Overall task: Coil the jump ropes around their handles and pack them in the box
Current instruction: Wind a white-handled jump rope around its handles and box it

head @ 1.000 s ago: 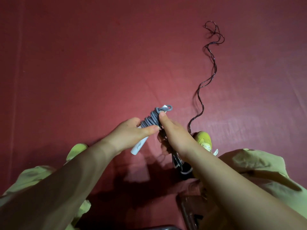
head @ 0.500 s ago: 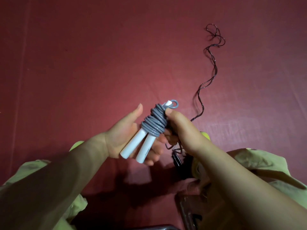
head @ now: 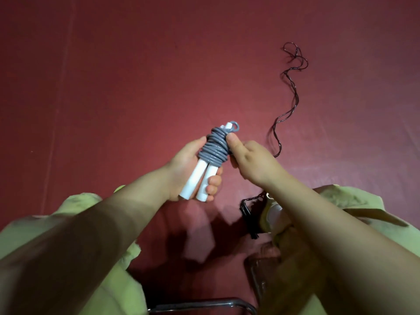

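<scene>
Grey rope (head: 213, 148) wraps white handles (head: 200, 180); a dark rope (head: 293, 105) crosses the plain maroon floor (head: 136, 87).

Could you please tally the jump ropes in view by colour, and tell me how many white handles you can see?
Grey jump rope, coiled, held in both hands: 1
Dark jump rope, loose on the red surface: 1
White handles: 2
Total: 2 ropes, 2 white handles
</scene>
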A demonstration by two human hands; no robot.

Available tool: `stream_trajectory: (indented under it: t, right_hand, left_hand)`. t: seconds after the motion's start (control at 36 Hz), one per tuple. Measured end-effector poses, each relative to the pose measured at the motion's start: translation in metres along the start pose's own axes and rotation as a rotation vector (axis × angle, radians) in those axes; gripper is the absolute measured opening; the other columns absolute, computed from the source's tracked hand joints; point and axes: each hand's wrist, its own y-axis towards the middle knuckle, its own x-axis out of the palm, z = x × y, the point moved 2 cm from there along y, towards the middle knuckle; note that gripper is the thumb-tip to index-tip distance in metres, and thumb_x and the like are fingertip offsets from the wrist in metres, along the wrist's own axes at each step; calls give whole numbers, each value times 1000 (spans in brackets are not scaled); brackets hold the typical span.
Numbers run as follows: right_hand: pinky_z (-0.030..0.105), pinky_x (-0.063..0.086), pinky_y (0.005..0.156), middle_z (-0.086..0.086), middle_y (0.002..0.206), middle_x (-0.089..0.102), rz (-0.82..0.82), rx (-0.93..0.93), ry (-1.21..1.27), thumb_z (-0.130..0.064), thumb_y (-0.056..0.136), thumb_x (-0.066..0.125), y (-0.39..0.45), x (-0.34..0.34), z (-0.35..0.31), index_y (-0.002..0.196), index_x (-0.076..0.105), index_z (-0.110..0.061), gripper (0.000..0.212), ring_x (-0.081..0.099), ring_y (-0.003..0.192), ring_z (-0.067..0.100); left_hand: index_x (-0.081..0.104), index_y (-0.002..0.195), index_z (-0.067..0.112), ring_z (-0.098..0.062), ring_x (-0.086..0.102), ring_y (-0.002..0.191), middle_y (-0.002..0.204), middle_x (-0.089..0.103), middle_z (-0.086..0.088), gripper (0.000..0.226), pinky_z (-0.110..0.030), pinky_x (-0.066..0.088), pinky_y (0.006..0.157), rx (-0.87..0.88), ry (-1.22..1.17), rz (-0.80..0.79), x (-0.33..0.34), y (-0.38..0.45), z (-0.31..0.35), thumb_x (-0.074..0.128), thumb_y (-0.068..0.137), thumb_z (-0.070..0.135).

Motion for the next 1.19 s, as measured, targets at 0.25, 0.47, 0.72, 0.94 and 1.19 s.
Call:
stream_trajectory:
  t: [0.25,0.47,0.72,0.94,1.19]
  right_hand:
    - [25,42,54,-4,58,48,-212,3,155,-49,101,28,-49,7,-14,74,54,-21,47,48,50,15]
    - [15,32,39,-8,47,47,-238,67,266,-53,98,36,-79,-4,-22,68,50,-15,50,39,38,10]
    - [21,23,53,-19,46,42,-110,-31,445,-50,98,43,-77,9,-18,61,49,-30,43,36,38,-3]
    - [18,23,50,-18,41,37,-164,-61,358,-40,100,44,-41,23,-16,64,41,-22,40,33,38,0]
    - [20,18,40,-5,48,36,-332,147,695,-39,95,36,-13,40,-2,67,38,-17,36,25,37,7]
  left_hand:
    - [61,87,13,-19,52,60,66,55,-4,69,-33,45,65,113,145,200,-3,-34,-38,42,65,75]
    - [63,85,16,-15,56,67,67,61,2,56,-34,46,76,205,283,303,10,-54,-53,60,66,68]
    - [61,105,-2,-20,50,77,86,60,-11,109,-37,34,76,456,269,283,10,-48,-44,82,30,74]
    - [62,86,12,-12,58,60,66,60,-1,86,-35,51,67,291,177,286,-15,-40,-42,82,28,71]
    - [62,92,2,-27,66,61,72,66,-16,72,-30,55,57,4,43,-29,-9,-43,-38,47,75,71]
